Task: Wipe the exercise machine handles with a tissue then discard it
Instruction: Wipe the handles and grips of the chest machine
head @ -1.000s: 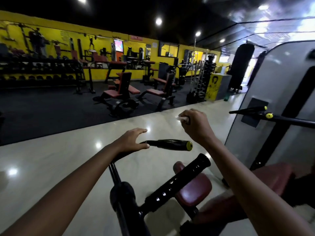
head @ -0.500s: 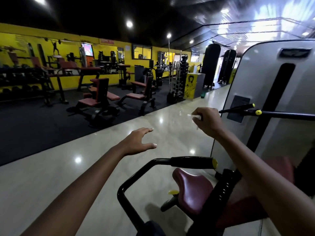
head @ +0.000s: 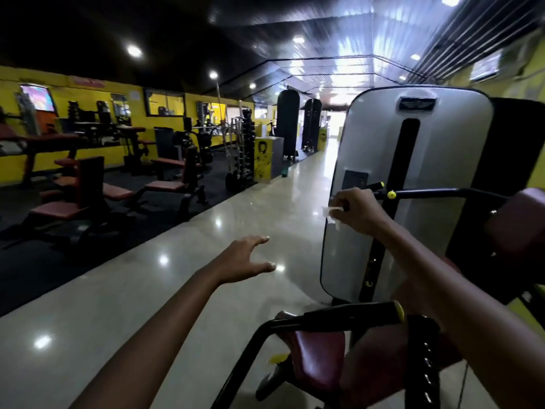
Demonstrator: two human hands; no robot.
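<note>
Far left, red-padded benches on black matting along the yellow wall; pale polished floor runs up the middle, ceiling lights reflected in it. Left hand held out over the floor, grip released: fingers straight and spread, thumb apart, touching nothing. Below and right of it, near handle, black with a yellow end cap, on a curved black tube above the maroon seat. Right hand raised in front of the grey weight-stack shroud, fingers curled, grip pinching the white tissue, which sticks out leftward from the fingers. Far handle, thin black bar with yellow tips, sits just behind the knuckles; contact with the tissue cannot be told. Maroon pad at far right.
</note>
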